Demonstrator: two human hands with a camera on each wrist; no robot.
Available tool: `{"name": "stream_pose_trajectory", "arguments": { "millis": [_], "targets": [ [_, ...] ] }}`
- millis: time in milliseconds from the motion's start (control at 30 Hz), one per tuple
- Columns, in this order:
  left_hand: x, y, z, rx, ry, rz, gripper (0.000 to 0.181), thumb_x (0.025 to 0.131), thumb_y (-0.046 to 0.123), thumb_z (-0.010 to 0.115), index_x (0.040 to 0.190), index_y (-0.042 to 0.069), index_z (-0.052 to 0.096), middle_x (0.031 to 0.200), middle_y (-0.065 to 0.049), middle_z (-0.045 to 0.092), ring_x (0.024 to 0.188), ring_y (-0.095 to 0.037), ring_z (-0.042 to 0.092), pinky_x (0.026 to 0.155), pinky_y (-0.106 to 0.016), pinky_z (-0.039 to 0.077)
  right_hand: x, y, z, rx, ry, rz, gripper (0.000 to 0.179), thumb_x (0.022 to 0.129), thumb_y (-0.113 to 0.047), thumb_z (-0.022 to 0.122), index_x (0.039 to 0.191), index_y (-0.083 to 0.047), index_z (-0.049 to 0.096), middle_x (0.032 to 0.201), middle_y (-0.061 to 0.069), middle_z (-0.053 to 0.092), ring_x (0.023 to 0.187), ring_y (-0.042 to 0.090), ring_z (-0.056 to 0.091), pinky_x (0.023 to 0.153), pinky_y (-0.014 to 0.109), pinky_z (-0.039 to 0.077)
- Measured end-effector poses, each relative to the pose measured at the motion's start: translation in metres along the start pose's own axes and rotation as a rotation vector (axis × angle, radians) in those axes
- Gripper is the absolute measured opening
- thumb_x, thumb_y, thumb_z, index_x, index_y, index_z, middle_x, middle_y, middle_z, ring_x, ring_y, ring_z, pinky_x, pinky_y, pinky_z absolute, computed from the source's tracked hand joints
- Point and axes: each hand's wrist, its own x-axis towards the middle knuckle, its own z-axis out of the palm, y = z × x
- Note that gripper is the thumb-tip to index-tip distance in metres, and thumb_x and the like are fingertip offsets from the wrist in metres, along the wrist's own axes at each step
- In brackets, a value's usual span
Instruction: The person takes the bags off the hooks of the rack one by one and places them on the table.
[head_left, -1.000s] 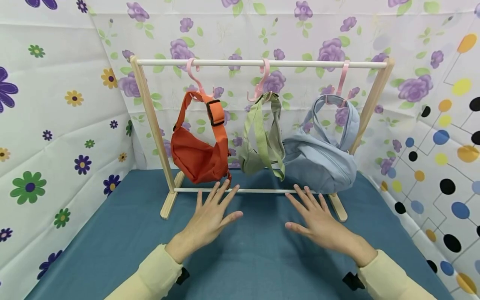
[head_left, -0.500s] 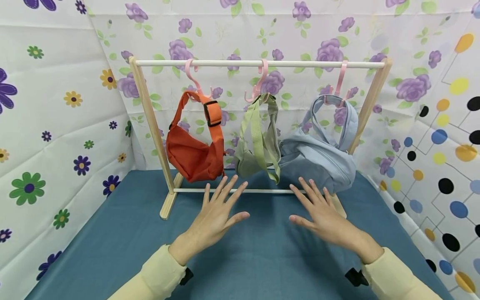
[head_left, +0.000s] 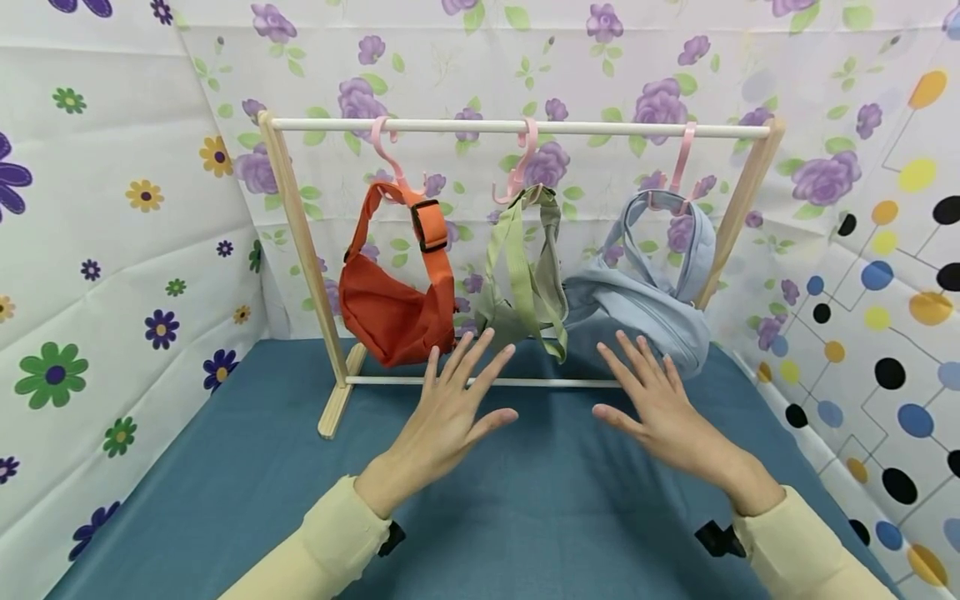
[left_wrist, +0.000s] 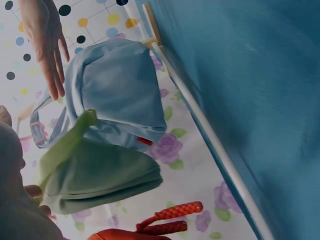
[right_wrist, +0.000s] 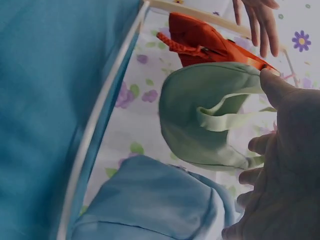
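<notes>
Spanning the blue felt tabletop [head_left: 225, 500], a wooden rack [head_left: 296, 225] carries three soft fabric bags on pink hooks: slouchy blue bag [head_left: 645, 317], orange bag [head_left: 390, 312], green bag [head_left: 517, 312]. Left hand [head_left: 450, 417] and right hand [head_left: 663, 412] hover flat, fingers spread, holding nothing, just before them.

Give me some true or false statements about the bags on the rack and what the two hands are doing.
1. Three bags hang from the wooden rack. True.
2. The orange bag hangs at the right end of the rail. False: it hangs on the left; the light blue bag is on the right.
3. The left hand grips the orange bag's strap. False: its fingers are spread and hold nothing.
4. The green bag hangs between the other two. True.
5. Each bag hangs from a pink hook. True.
6. The right hand holds a hook. False: it is open, in front of the light blue bag.
</notes>
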Motion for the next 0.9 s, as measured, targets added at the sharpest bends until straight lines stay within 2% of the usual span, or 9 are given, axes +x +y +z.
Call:
{"name": "stream_pose_trajectory", "arguments": {
  "millis": [267, 500, 733, 900],
  "targets": [
    [0.029, 0.011, -0.005, 0.067, 0.008, 0.062, 0.077, 0.101, 0.074, 0.023, 0.168, 0.037, 0.01, 0.175, 0.006, -0.001, 0.161, -0.021, -0.003, 0.122, -0.068, 0.002, 0.006, 0.001, -0.014, -0.026, 0.049, -0.014, 0.084, 0.107, -0.048, 0.056, 0.169, -0.031, 0.002, 0.175, 0.011, -0.008, 0.158, 0.04, -0.011, 0.12, 0.07, -0.007],
    [0.044, 0.019, -0.008, 0.089, 0.039, 0.111, 0.078, 0.101, 0.073, 0.023, 0.169, 0.034, 0.013, 0.175, 0.003, 0.002, 0.161, -0.025, 0.0, 0.123, -0.066, 0.0, 0.007, 0.001, -0.026, -0.037, 0.077, -0.03, 0.084, 0.107, -0.046, 0.057, 0.169, -0.026, 0.003, 0.174, 0.011, -0.009, 0.158, 0.041, -0.009, 0.12, 0.069, -0.008],
    [0.058, 0.025, -0.01, 0.116, 0.044, 0.141, 0.081, 0.103, 0.061, 0.05, 0.169, 0.033, 0.013, 0.176, 0.001, 0.001, 0.161, -0.022, -0.003, 0.125, -0.06, -0.004, 0.009, 0.003, -0.04, -0.058, 0.128, -0.034, 0.084, 0.107, -0.045, 0.057, 0.169, -0.017, 0.009, 0.174, 0.014, -0.006, 0.158, 0.041, -0.009, 0.12, 0.069, -0.008],
    [0.065, 0.027, -0.009, 0.1, 0.041, 0.138, 0.082, 0.102, 0.057, 0.056, 0.169, 0.032, 0.015, 0.176, 0.001, 0.002, 0.161, -0.022, -0.003, 0.125, -0.058, -0.005, 0.011, 0.006, -0.052, -0.052, 0.161, -0.041, 0.083, 0.107, -0.043, 0.058, 0.169, -0.019, 0.009, 0.175, 0.012, -0.006, 0.158, 0.041, -0.01, 0.12, 0.068, -0.009]
  ]
}}
